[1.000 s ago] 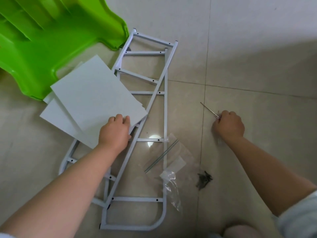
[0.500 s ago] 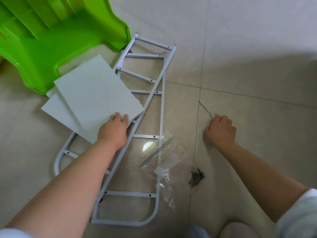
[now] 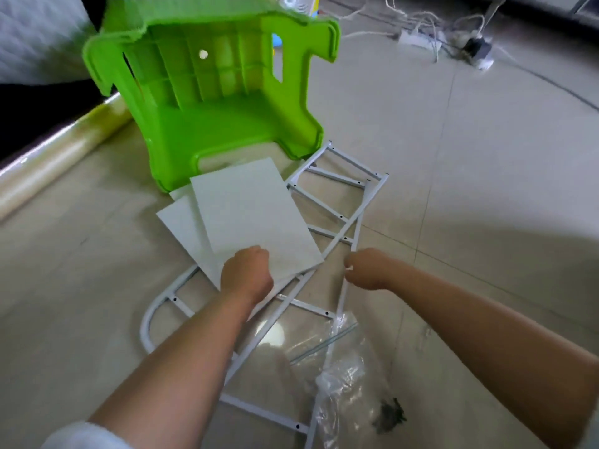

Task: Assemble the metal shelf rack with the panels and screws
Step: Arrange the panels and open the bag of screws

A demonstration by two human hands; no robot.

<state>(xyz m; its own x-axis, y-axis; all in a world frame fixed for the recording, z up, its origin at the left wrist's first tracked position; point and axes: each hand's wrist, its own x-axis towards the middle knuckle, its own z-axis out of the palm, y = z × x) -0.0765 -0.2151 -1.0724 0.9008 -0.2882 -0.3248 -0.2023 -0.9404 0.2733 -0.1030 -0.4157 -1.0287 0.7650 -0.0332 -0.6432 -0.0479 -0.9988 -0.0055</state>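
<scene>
Panel gripped by left hand (right hand curled, blurred).

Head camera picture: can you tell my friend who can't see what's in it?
A person's left hand grips the top white panel lying across white metal side frames on the floor. The right hand is curled by a frame rail; a tipped green stool lies behind.

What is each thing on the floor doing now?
Green plastic stool, tipped on its side.
White flat panels, stacked, top one gripped by left hand.
White metal ladder frames, lying flat, crossed.
Clear plastic bag, crumpled.
Dark screws, loose pile.
Right hand, curled, grip unclear.
</scene>
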